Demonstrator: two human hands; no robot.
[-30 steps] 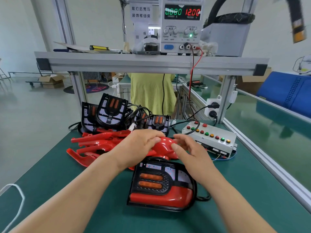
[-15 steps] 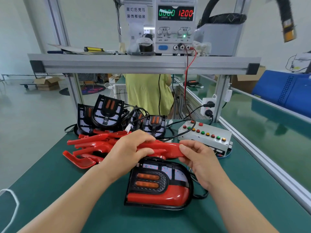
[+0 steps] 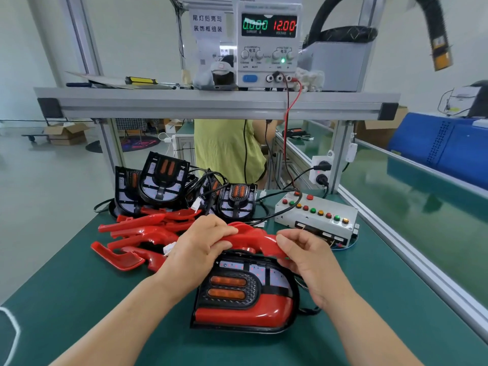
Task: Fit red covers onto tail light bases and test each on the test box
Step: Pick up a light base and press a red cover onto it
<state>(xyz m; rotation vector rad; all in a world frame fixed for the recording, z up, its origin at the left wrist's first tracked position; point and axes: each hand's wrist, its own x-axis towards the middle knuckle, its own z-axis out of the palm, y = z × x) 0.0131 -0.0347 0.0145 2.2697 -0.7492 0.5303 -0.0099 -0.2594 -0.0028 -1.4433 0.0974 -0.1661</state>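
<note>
A tail light base [image 3: 239,314] lies flat on the green table [image 3: 100,299], close to the person. Just over its far edge, the left hand [image 3: 203,249] and right hand [image 3: 309,260] both grip 1 red cover [image 3: 254,237] with curled fingers. A pile of red covers [image 3: 137,233] lies to the left, and the test box [image 3: 317,215] sits to the right. More bases [image 3: 163,180] lean behind. Up on the shelf, the power supply [image 3: 269,43] reads 12.00.

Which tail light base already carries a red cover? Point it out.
The near base, lying flat in front; the bases leaning at the back are bare.
</note>
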